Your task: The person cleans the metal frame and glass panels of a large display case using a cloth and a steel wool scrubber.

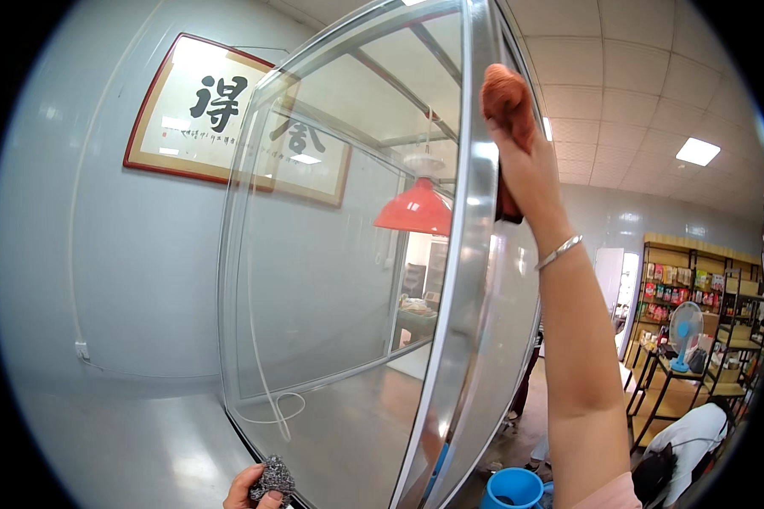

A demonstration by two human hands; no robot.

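My right hand (523, 162) is raised high and grips a bunched orange-brown cloth (508, 98). The cloth lies against the upper part of a shiny metal corner post (474, 267) of a glass-walled cabinet (318, 305). A dark handle-like part (508, 207) shows just behind my wrist. Low in the view, my left hand (240, 488) holds a grey steel wool scourer (274, 478) by the cabinet's bottom edge; part of that hand is cut off by the picture's rim. Inside the cabinet hangs a red lamp shade (414, 210).
A white cable (261, 362) loops down inside the cabinet. Left of it is a steel counter (146, 439); a framed calligraphy panel (188, 108) hangs above. Blue buckets (514, 483) stand on the floor. At right, a person bends (691, 439) near shelves (649, 407) and a blue fan (684, 331).
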